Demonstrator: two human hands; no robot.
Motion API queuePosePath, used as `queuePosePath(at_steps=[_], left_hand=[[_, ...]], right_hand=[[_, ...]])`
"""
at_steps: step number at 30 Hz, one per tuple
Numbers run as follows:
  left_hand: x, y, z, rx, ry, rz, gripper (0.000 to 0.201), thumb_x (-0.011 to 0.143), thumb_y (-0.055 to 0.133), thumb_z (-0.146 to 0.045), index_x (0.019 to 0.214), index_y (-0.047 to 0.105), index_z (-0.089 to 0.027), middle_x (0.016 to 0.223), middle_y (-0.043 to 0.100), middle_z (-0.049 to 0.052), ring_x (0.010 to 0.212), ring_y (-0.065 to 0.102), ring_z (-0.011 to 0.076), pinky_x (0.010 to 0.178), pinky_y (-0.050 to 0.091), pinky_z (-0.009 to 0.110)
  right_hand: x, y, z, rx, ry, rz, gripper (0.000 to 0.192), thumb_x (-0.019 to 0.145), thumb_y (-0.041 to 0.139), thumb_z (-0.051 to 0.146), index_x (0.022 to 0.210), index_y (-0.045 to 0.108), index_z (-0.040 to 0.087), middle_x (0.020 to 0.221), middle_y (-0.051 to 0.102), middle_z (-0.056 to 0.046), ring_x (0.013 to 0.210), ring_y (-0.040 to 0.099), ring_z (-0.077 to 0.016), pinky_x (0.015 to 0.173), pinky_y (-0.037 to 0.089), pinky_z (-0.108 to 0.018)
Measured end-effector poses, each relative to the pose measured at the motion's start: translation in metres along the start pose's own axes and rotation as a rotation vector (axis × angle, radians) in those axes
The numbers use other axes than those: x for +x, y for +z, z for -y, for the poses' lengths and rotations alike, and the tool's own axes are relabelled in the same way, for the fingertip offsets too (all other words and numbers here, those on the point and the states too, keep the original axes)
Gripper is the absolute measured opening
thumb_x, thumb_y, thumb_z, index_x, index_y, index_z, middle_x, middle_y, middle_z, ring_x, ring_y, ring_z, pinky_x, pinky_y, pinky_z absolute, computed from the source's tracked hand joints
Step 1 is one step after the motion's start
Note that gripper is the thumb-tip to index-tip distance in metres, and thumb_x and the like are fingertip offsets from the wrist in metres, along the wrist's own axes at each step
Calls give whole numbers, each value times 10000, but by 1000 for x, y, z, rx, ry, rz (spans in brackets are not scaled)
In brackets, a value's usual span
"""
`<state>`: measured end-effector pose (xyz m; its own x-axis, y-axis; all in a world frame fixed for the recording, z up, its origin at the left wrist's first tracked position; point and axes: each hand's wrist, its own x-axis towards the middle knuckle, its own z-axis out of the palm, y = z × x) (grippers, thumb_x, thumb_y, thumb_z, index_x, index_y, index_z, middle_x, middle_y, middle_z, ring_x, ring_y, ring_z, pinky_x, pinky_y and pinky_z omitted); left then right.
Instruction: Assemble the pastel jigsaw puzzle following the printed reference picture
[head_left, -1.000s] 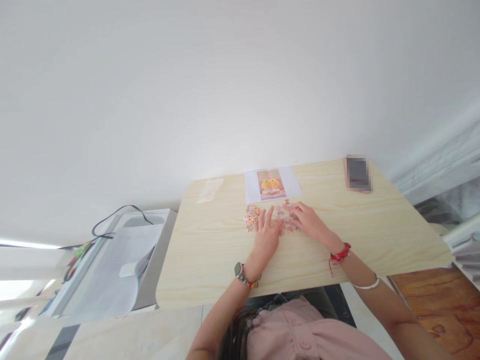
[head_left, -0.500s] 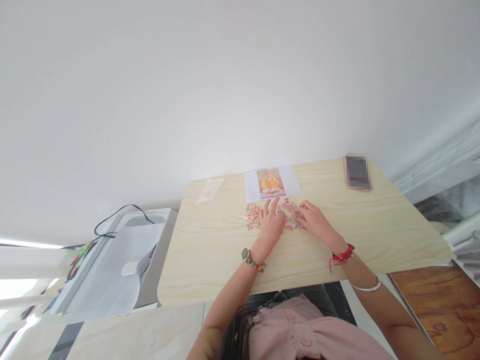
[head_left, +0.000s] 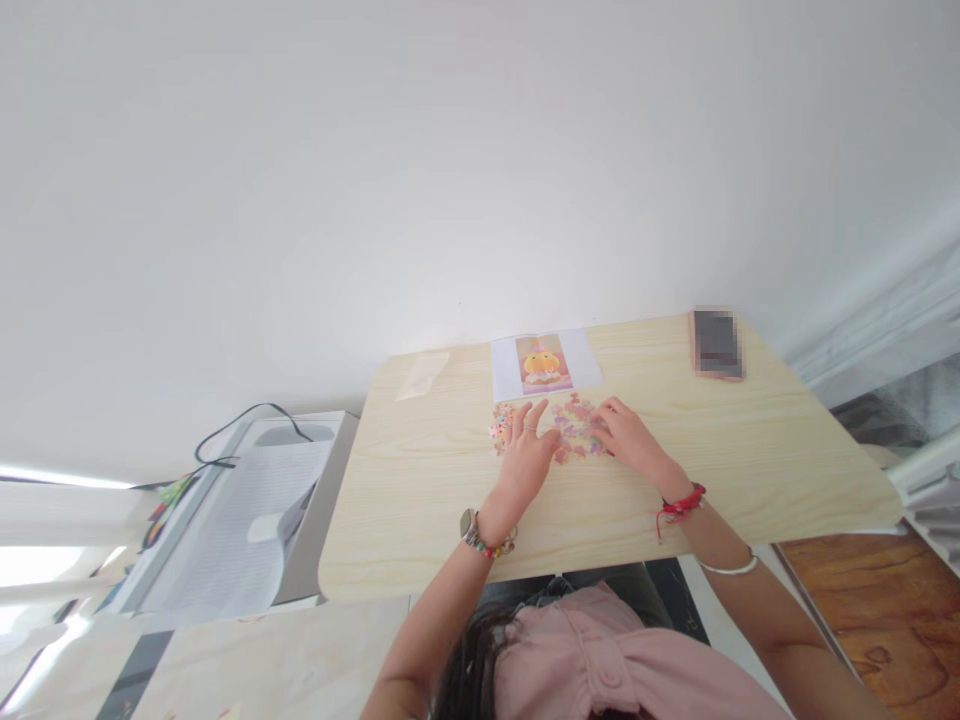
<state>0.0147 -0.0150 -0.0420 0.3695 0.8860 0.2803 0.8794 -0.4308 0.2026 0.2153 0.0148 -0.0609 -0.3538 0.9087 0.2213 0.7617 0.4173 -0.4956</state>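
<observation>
Small jigsaw puzzle pieces lie in two heaps on the table. My left hand [head_left: 526, 455] rests over the left heap [head_left: 498, 430], fingers spread and thumb apart, with part of that heap hidden beneath it. At the right edge of the pinkish heap [head_left: 576, 412], my right hand [head_left: 627, 437] has its fingers bent down onto the pieces. Whether a piece is between those fingertips is too small to make out. Just beyond the heaps lies a white sheet with a printed picture [head_left: 544, 366] of a yellow character on a cake.
A phone [head_left: 716, 345] lies at the table's back right. Toward the back left is a clear plastic bag [head_left: 422, 376]. Left of the table stands a white cabinet-like unit with printed paper [head_left: 247, 520] and a black cable [head_left: 255, 408]. A white wall [head_left: 480, 180] rises behind.
My left hand has moved left, away from the pinkish heap, uncovering more of it, and its thumb has spread out. My right hand has stayed nearly in place.
</observation>
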Motion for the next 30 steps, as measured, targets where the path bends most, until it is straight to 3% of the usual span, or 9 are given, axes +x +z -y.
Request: queuePosePath(at_steps=[8,19,24,30], left_hand=[[-52,0,9,20,-55,49,112,805,531,-250,847,635,-251,1345,377,23,1251,264,268,911,374,450],[-57,-11,6,21,-144,44,148,753,585,-172,873,632,-244,1310,420,51,1224,311,270,889,402,450],[-56,-7,2,-11,-146,26,91,781,557,-204,808,633,-245,1313,416,27,1227,302,272,892,395,461],[-56,1,2,-22,-154,12,55,778,569,-249,748,608,-224,1325,402,34,1234,295,280,898,383,474]], right_hand=[[-3,-2,6,-31,34,-20,93,763,527,177,829,592,172,873,502,-60,775,534,-178,731,440,-319],[-12,-4,2,-25,61,-7,168,793,485,183,882,627,177,867,506,-57,689,529,-150,654,443,-289],[-8,-3,-3,-7,84,40,152,800,478,181,860,616,161,866,505,-57,632,526,-124,616,439,-264],[-5,-6,-4,-6,64,12,98,785,492,174,819,584,163,873,505,-60,760,545,-164,709,445,-296]])
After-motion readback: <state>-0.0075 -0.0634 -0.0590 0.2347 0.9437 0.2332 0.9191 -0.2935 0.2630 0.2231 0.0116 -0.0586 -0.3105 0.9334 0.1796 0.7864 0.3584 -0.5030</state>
